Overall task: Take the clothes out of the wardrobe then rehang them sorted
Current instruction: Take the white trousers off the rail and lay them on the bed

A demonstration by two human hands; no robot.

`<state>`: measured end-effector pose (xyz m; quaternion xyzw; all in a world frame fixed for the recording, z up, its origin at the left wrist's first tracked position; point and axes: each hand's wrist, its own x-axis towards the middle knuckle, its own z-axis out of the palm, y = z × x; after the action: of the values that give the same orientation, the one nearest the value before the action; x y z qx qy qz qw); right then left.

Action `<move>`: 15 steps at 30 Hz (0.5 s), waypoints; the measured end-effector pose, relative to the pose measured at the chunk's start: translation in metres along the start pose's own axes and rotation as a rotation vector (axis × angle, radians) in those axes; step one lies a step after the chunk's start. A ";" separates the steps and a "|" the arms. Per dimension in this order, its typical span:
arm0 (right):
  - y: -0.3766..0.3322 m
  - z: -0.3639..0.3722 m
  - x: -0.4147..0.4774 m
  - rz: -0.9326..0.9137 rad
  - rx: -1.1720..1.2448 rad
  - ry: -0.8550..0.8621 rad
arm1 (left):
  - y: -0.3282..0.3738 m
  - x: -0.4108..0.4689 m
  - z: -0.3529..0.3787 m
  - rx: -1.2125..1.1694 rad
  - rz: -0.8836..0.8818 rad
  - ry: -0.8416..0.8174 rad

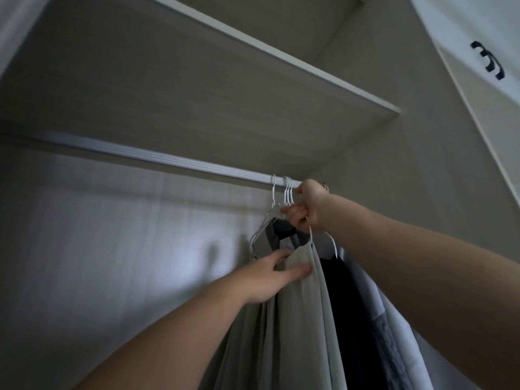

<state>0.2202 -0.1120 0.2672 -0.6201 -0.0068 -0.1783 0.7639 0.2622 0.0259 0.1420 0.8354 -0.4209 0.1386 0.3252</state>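
Hangers (287, 190) crowd the far right end of the rail (168, 162), their white hooks over it and close together, while the long stretch of rail to the left carries nothing. The clothes hang straight down below that right end: a pale grey-green garment (295, 319) nearest the bare side, a dark garment (347, 305) just beside it, and a white garment (375, 299) furthest right.

The right hand (306, 208) is just under the rail, fingers curled tight round the hanger necks below the hooks. The left hand (268, 277) is lower, under the same end of the rail, with the top fold of the pale garment pinched between thumb and fingers. A shelf (253, 66) runs above the rail, and a door handle (489, 60) shows up to its right.

With everything bunched at one end and several necks gripped at once, this looks like the taking-out step, though a hanger just being hooked on would look much the same, so I cannot be sure. If it is removal, the next move calls for lifting the gripped hooks up clear of the rail, then drawing them outward, with the left hand gathering the long cloth so it does not drag or slip off its hanger. The hooks sit close, so one may catch another on the way.
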 end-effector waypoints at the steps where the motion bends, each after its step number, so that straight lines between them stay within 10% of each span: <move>1: 0.003 0.005 0.001 -0.018 0.017 0.030 | -0.001 -0.001 0.000 0.001 -0.006 0.000; 15: 0.005 0.022 -0.014 -0.394 -0.109 0.085 | -0.022 0.002 -0.013 0.019 0.023 0.149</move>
<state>0.2133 -0.0864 0.2643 -0.6389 -0.0860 -0.3507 0.6793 0.2811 0.0427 0.1435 0.8208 -0.4039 0.2081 0.3461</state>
